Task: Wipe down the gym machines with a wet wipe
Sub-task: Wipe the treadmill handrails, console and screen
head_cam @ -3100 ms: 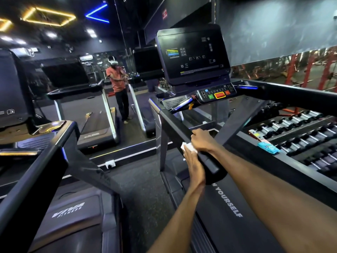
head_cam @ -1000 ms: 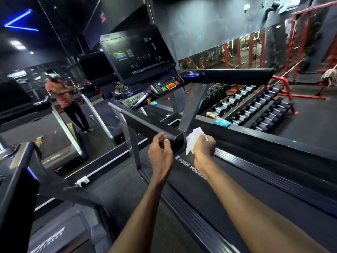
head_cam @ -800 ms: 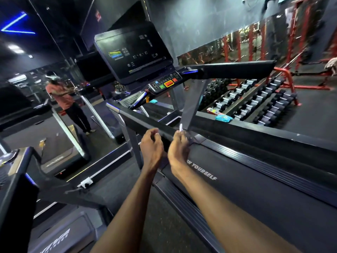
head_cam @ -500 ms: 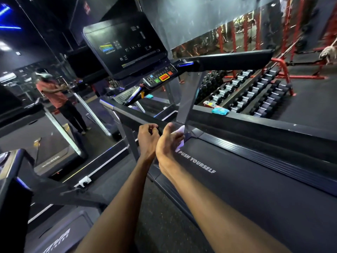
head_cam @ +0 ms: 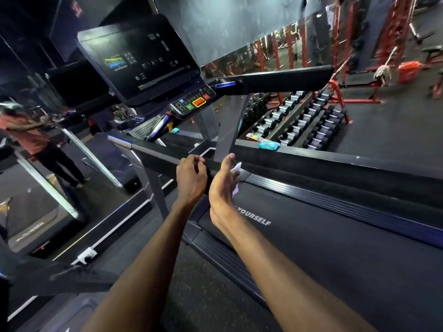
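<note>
Treadmill console (head_cam: 141, 61) above near handrail (head_cam: 158, 155); belt (head_cam: 335, 248) right of handrail; wipe packet (head_cam: 269, 145) on far side rail (head_cam: 347, 164); dumbbell rack (head_cam: 304, 123) behind; mirror (head_cam: 36, 152) at left
</note>
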`<state>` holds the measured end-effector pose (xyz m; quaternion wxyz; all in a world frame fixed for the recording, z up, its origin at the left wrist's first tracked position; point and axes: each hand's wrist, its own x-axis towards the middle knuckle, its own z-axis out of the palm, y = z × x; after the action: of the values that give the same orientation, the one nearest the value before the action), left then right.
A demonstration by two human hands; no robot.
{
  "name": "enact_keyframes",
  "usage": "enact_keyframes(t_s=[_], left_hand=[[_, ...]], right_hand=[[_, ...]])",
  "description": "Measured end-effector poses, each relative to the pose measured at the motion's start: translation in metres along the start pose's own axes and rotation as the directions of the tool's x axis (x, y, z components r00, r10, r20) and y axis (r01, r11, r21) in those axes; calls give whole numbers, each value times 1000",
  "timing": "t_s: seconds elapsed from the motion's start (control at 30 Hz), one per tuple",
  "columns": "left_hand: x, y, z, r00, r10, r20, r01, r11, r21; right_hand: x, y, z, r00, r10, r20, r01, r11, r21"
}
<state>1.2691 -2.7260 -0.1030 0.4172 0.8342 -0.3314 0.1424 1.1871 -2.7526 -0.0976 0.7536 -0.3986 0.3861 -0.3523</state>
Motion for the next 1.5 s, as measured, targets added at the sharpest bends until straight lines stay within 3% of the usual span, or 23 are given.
enact_keyframes(t_s=[0.07,0.13,0.23,0.4,0.5,0.6,0.7,0.8,0.9,1.0,1.13,1.27,1.4,1.5], left_hand=[[0,-4,3,1000,5,-11,-5,1000,-18],[0,-3,3,1000,0,-14,-1,999,-41],[0,-8,-2,999,-31,8,32,989,-144],[-8,-20,2,998,-67,-5,62,946,-318],[-10,-19,-1,987,-157,15,150,899,-411],[-15,-37,-4,970,-237,58,233,821,-521],[-22,-74,2,871,-479,105,456,713,-533],[-45,-82,6,659,-699,277,722,486,-492],[-67,-70,20,500,-584,640,840,146,-522],[-70,-47,38,497,-467,731,804,-70,-591],[-61,-14,37,522,-493,696,683,-247,-687],[-51,-10,31,530,-433,729,572,-452,-685],[-50,-1,30,538,-387,749,617,-424,-663],[-36,-6,27,478,-491,728,582,-444,-682]], right_hand=[[-5,3,4,998,-47,-47,48,999,5],[2,7,2,996,60,-70,-48,986,161],[11,7,-15,977,185,102,-211,847,487],[9,11,-26,949,262,178,-317,780,539],[7,20,-25,913,350,208,-402,690,603],[14,29,-36,898,326,294,-437,595,675],[17,32,-29,872,379,310,-482,550,682],[15,35,-15,848,439,296,-518,572,636],[15,39,-18,858,436,272,-504,612,609],[23,39,-22,865,444,232,-501,745,440],[37,38,-35,894,436,106,-446,888,111],[53,19,-50,953,302,27,-290,934,-208],[74,-19,-37,999,36,-22,-41,918,-395],[78,-53,-10,975,-72,212,171,853,-493]])
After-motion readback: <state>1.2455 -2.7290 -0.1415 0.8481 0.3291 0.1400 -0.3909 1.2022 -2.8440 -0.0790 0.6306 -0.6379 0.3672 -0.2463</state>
